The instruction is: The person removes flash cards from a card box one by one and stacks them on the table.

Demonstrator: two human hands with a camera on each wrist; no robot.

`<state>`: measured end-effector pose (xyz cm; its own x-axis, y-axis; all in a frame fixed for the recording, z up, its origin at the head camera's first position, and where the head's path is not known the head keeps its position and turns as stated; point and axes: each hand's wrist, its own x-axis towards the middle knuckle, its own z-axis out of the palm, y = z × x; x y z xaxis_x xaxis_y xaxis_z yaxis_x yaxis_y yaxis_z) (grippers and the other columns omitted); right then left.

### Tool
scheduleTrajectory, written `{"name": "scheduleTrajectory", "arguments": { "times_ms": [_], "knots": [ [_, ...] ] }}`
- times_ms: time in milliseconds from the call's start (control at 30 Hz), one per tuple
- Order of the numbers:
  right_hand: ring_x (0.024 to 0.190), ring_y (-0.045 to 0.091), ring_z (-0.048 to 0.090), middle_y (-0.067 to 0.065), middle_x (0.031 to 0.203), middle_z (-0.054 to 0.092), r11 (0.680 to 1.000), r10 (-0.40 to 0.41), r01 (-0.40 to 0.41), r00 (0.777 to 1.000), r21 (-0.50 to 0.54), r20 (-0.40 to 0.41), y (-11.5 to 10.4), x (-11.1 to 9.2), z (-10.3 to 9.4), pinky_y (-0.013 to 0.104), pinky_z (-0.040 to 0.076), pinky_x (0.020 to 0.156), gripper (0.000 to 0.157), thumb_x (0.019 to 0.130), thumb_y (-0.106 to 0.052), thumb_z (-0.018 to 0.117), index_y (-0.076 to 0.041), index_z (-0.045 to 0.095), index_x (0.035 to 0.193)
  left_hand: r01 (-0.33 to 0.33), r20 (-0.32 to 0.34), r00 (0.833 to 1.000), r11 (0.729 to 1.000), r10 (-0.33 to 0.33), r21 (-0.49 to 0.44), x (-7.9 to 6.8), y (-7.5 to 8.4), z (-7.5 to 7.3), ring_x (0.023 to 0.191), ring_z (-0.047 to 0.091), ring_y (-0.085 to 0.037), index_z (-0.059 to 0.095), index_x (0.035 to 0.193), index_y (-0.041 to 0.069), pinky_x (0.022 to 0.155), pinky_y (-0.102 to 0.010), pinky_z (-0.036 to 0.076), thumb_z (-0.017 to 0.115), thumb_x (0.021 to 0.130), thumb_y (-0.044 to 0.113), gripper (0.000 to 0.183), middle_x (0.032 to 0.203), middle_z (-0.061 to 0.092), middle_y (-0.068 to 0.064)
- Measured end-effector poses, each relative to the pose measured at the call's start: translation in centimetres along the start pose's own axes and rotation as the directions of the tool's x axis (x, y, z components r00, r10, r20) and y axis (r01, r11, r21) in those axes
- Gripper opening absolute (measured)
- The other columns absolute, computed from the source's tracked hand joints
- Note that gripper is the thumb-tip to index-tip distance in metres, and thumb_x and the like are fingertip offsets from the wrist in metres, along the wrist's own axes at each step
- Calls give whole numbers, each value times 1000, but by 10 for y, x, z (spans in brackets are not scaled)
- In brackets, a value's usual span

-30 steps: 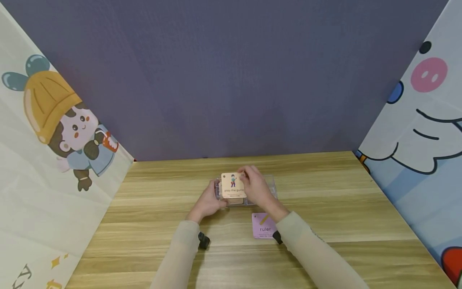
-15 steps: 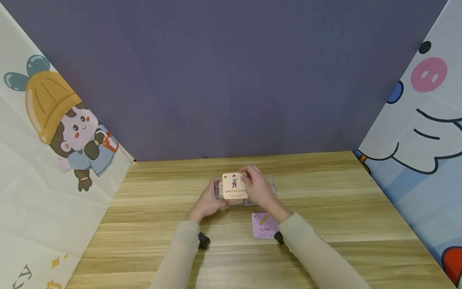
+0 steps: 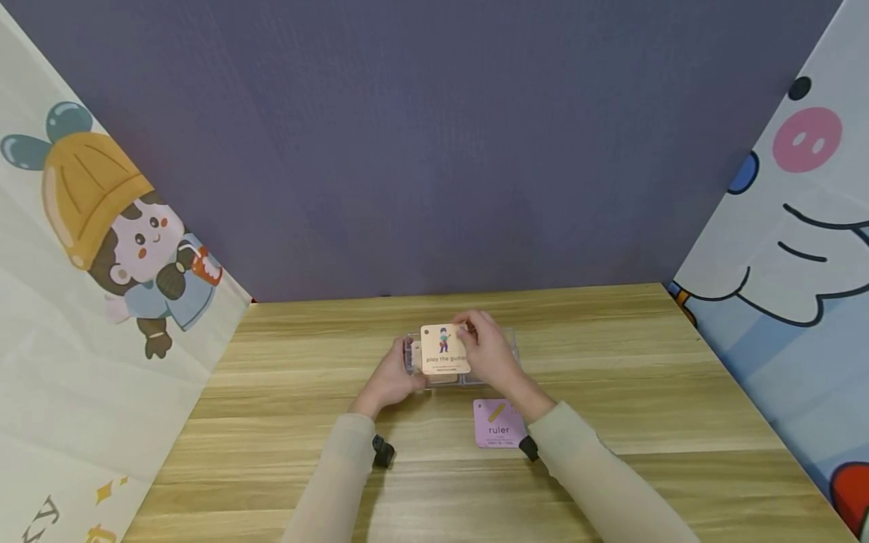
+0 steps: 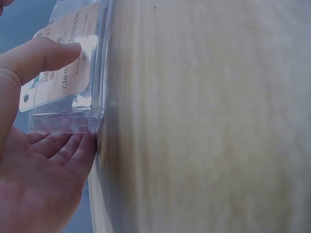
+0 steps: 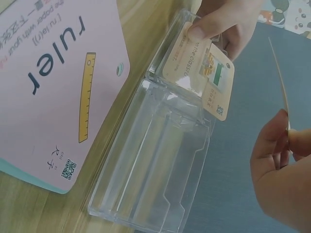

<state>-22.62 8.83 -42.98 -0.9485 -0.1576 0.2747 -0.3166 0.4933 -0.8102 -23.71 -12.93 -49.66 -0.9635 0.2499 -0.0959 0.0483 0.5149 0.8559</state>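
My left hand (image 3: pixel 392 373) grips the left end of a clear plastic box (image 5: pixel 150 160) with two compartments. Its thumb lies over a cream card (image 4: pixel 73 80) reading "clean ... classroom" in the left compartment, while the other fingers are at the box's end and underside. Above the box, my right hand (image 3: pixel 490 353) pinches the right edge of another cream card (image 3: pixel 440 351) between thumb and fingers. That card reads "play the guitar" and shows a figure with a guitar. From the right wrist view it appears edge-on, apart from the box.
A purple card (image 3: pixel 498 424) printed "ruler", with a yellow ruler drawing, lies on the wooden table (image 3: pixel 285 407) in front of the box, near the right wrist's black camera (image 3: pixel 528 449). A dark blue-grey panel (image 3: pixel 434 151) rises behind the table, with cartoon-printed sheets at both sides.
The right hand has shifted slightly to the right with the guitar card, showing a little more of the ruler card. The left hand keeps its grip on the box.
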Motion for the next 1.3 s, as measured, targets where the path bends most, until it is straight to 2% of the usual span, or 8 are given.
{"name": "scheduleTrajectory", "arguments": {
  "times_ms": [767,1300],
  "knots": [
    [81,17,52,6,96,55,1000,-14,15,1000,23,-23,-6,-8,-10,24,48,65,19,98,-2,61,-5,65,117,13,-7,1000,1000,-13,-5,-1,-1,0,131,51,-37,23,158,1,115,-53,35,82,73,9,103,145,50,-21],
    [83,19,51,7,95,56,999,-6,7,1000,49,-19,-8,-12,-18,24,48,67,20,98,0,60,-3,65,117,13,-8,1000,1000,-13,-12,-1,-2,1,125,55,-34,23,157,-2,114,-50,37,81,76,7,99,138,55,-21]
  ]
}}
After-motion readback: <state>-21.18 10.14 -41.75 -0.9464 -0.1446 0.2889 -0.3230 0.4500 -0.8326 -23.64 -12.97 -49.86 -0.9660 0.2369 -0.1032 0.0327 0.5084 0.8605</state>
